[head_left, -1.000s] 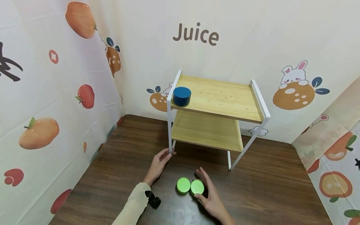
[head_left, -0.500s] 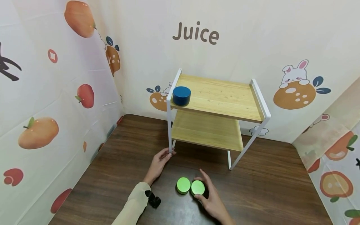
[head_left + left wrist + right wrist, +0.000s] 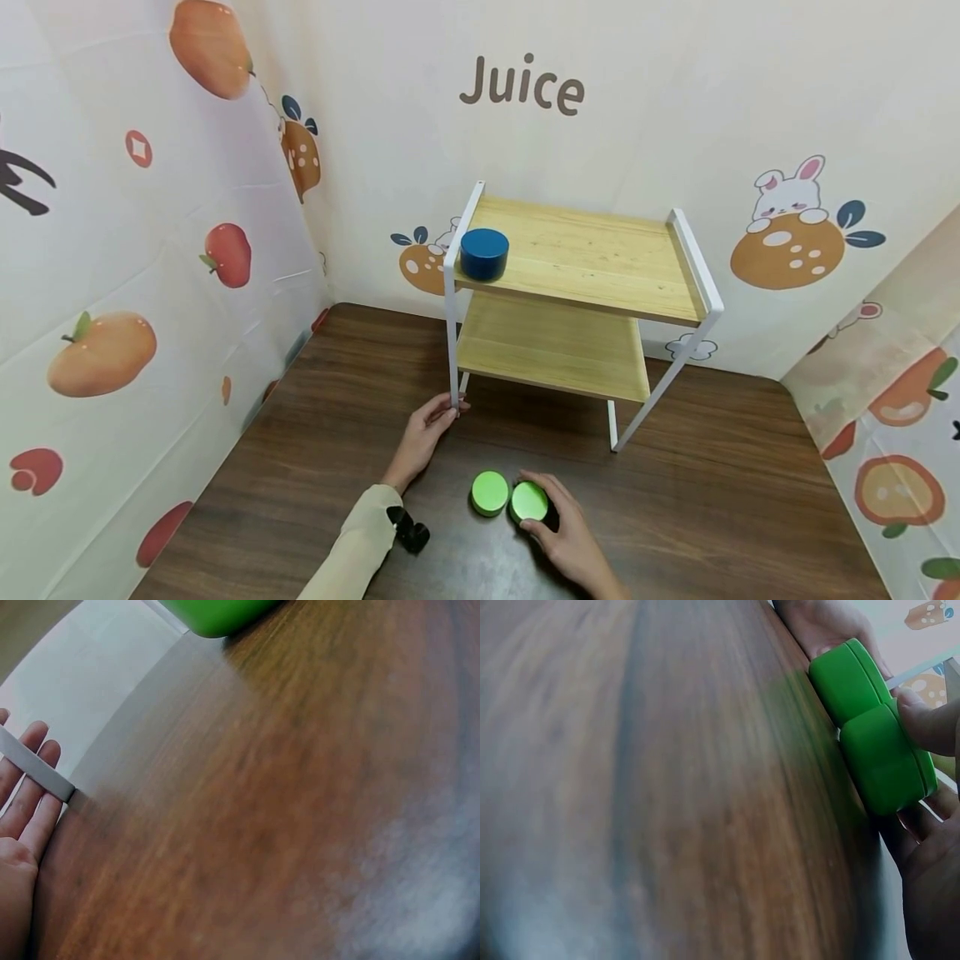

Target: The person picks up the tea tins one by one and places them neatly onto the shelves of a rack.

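Observation:
Two round, lidded green tins stand side by side on the table. My right hand [image 3: 566,533] has its thumb and fingers around the right green tin [image 3: 528,502], its thumb at the lid's rim in the right wrist view. The left green tin [image 3: 490,493] stands close beside it, untouched. My left hand [image 3: 420,437] holds the front left leg [image 3: 37,766] of a two-tier shelf rack [image 3: 592,258], fingers behind the white bar. A blue round tin [image 3: 483,255] sits at the left front of the rack's upper board.
Dark wood-grain table [image 3: 712,508] spreads around the rack and tins. The lower board [image 3: 555,346] lies beneath the upper one. Fruit-printed cloth [image 3: 375,125] hangs behind and on both sides. A black strap device [image 3: 408,532] is on my left wrist.
My right hand's fingers have closed in around the right green tin, which has shifted slightly right, away from the other. My left hand stays at the rack's leg.

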`<state>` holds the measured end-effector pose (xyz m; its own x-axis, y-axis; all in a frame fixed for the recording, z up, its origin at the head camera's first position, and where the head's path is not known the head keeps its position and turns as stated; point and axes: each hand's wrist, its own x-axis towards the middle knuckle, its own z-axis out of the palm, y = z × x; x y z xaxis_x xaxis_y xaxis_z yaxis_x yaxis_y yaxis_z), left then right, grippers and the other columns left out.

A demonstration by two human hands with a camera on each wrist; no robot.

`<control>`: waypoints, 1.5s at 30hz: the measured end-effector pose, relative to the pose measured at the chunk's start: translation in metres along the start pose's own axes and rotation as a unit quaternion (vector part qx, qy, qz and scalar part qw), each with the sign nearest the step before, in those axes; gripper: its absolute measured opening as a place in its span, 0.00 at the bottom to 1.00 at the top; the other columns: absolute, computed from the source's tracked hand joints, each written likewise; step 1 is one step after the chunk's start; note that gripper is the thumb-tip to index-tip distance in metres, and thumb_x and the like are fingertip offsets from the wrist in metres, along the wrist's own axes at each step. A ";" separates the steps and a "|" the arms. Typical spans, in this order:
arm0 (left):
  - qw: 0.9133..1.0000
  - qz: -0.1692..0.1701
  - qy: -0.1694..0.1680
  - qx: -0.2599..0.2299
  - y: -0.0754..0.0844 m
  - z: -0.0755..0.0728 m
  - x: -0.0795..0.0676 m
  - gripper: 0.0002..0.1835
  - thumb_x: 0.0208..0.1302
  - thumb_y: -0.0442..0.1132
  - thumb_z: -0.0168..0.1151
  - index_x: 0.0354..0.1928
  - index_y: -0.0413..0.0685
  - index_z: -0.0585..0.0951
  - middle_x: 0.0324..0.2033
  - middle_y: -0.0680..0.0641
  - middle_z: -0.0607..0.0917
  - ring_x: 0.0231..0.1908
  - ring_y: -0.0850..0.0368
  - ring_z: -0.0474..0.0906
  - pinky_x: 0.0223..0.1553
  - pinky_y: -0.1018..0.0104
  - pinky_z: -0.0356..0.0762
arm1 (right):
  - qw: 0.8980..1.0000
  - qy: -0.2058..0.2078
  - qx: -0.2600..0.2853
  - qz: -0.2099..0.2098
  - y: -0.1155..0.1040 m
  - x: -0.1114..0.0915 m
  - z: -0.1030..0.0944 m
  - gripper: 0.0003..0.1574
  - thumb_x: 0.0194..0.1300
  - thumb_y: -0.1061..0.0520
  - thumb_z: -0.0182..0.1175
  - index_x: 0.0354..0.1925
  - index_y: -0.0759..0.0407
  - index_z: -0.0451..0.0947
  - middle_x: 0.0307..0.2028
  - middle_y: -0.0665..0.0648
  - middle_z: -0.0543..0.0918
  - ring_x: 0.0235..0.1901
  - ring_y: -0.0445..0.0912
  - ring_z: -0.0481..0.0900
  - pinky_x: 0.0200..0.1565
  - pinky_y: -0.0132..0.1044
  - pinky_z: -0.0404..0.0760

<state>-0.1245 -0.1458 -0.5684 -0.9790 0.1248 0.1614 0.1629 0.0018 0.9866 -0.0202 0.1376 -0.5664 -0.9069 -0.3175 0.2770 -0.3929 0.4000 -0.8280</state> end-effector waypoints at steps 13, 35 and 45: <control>1.000 -0.002 -0.004 -0.014 0.001 0.000 0.000 0.23 0.82 0.39 0.55 0.69 0.29 0.75 0.59 0.29 0.84 0.64 0.33 0.79 0.59 0.76 0.77 | 1.000 -0.005 -0.007 -0.025 0.001 -0.002 -0.003 0.37 0.57 0.62 0.77 0.64 0.58 0.80 0.59 0.50 0.84 0.63 0.42 0.80 0.65 0.18 0.64; 1.000 -0.003 -0.003 0.000 0.005 0.000 -0.001 0.22 0.82 0.38 0.55 0.69 0.32 0.76 0.59 0.31 0.85 0.65 0.33 0.78 0.60 0.76 0.76 | 0.999 -0.015 -0.016 -0.028 0.001 -0.003 -0.006 0.40 0.54 0.65 0.78 0.65 0.56 0.80 0.60 0.48 0.83 0.63 0.43 0.80 0.66 0.19 0.64; 1.000 -0.003 -0.003 -0.001 0.005 0.000 -0.001 0.22 0.82 0.38 0.55 0.70 0.33 0.76 0.59 0.31 0.85 0.65 0.34 0.78 0.60 0.75 0.76 | 0.998 -0.029 -0.025 -0.048 0.000 -0.003 -0.008 0.46 0.48 0.74 0.75 0.66 0.58 0.78 0.61 0.50 0.82 0.63 0.44 0.79 0.68 0.18 0.62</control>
<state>-0.1223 -0.1455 -0.5639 -0.9793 0.1305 0.1548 0.1562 0.0005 0.9877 -0.0183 0.1459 -0.5631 -0.8551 -0.4043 0.3245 -0.4861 0.4078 -0.7730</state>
